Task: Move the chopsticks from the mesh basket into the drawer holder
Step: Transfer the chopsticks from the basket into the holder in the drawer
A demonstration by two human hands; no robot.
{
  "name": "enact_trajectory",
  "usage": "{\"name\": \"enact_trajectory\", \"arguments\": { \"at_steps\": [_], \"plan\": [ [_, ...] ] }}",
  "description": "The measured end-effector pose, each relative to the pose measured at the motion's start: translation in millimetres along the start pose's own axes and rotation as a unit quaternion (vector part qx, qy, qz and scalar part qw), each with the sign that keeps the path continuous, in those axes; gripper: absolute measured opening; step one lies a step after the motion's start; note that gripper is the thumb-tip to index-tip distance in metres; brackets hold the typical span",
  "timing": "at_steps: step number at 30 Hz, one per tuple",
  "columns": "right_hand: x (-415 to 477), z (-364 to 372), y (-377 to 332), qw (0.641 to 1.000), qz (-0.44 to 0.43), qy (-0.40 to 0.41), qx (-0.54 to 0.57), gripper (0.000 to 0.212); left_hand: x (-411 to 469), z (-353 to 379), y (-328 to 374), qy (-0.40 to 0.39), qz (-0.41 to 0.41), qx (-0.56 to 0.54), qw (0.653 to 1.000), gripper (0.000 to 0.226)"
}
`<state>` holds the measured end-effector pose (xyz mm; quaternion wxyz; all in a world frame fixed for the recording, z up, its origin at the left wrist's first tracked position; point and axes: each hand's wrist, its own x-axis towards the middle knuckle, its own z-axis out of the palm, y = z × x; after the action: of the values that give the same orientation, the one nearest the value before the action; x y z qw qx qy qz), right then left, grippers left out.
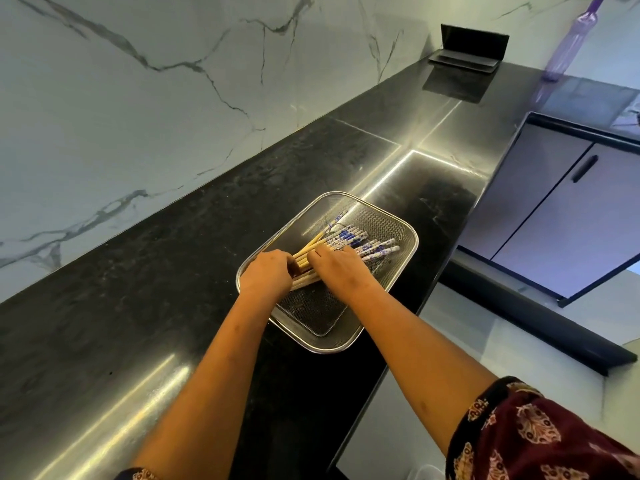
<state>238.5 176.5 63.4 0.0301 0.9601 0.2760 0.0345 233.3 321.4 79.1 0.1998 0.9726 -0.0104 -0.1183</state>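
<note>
A rectangular steel mesh basket (pixel 313 318) sits on the black counter near its front edge. Inside lies a bundle of chopsticks (pixel 360 242) with tan shafts and blue-and-white patterned ends that point to the right. My left hand (pixel 265 275) is closed around the tan ends of the bundle at the basket's left side. My right hand (pixel 337 268) lies over the middle of the same bundle, fingers curled onto the sticks. The drawer holder is not in view.
The glossy black counter (pixel 145 306) runs along a white marble wall (pixel 121 98). A black pop-up socket (pixel 471 46) stands at the far end beside a purple bottle (pixel 568 43). Grey cabinet doors (pixel 561 216) and the floor lie to the right.
</note>
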Motion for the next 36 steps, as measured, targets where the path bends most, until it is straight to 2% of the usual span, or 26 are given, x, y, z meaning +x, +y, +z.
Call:
{"name": "enact_trajectory", "arguments": {
  "at_steps": [6,11,14,16,18,19,21,23,25,26,28,30,31,34,36],
  "plan": [
    [-1.9,-0.5,3.0,0.999,-0.014,-0.008,-0.046,0.020,-2.2,0.0,-1.7,0.011,-0.004,-0.035,0.999,0.028],
    [-6.5,-4.8,4.6,0.991,-0.007,0.112,-0.077,0.016,-11.9,-8.7,-3.4,0.086,-0.028,-0.080,0.993,0.022],
    [-15.4,-17.7,5.7,0.981,0.009,0.185,-0.066,0.034,-26.5,-21.4,8.5,0.125,-0.021,-0.021,0.992,0.034],
    [-21.9,-31.3,5.5,0.974,0.023,0.220,-0.051,0.038,-36.5,-27.2,21.4,0.122,-0.010,-0.021,0.992,0.040],
    [-29.7,-42.5,7.5,0.968,0.029,0.247,-0.044,0.033,-49.3,-30.4,32.6,0.117,0.013,-0.071,0.991,0.042],
    [-36.0,-49.7,7.8,0.966,0.034,0.254,-0.043,0.027,-56.9,-32.4,38.0,0.119,0.034,-0.139,0.982,0.042],
    [-49.2,-60.2,11.9,0.959,0.042,0.280,-0.036,0.021,-76.2,-37.3,49.2,0.119,0.083,-0.336,0.930,0.039],
    [-70.4,-72.0,16.2,0.956,0.063,0.284,-0.036,0.025,-95.7,-38.7,62.1,0.111,0.114,-0.506,0.848,0.043],
    [-94.0,-79.4,21.0,0.965,0.104,0.241,0.003,0.023,-110.2,-33.2,75.4,0.078,0.133,-0.622,0.767,0.045],
    [-105.0,-82.8,24.2,0.965,0.128,0.218,0.076,0.025,-114.8,-27.8,82.3,0.055,0.139,-0.645,0.750,0.043],
    [-128.9,-89.3,24.8,0.932,0.162,0.171,0.276,0.031,-122.7,-8.3,100.2,0.006,0.159,-0.616,0.772,0.041],
    [-154.9,-92.1,17.6,0.864,0.179,0.097,0.461,0.025,-128.9,18.7,119.3,-0.045,0.157,-0.593,0.788,0.036],
    [-166.8,-88.4,14.9,0.819,0.191,0.050,0.538,0.020,-131.7,32.1,127.5,-0.068,0.145,-0.609,0.776,0.031],
    [-210.1,-69.0,11.2,0.696,0.227,-0.086,0.676,0.016,-147.1,73.9,143.2,-0.106,0.106,-0.660,0.736,0.017],
    [-233.3,-51.4,15.0,0.653,0.247,-0.136,0.703,0.019,-157.0,97.2,147.3,-0.108,0.071,-0.668,0.733,0.017]
  ]
}}
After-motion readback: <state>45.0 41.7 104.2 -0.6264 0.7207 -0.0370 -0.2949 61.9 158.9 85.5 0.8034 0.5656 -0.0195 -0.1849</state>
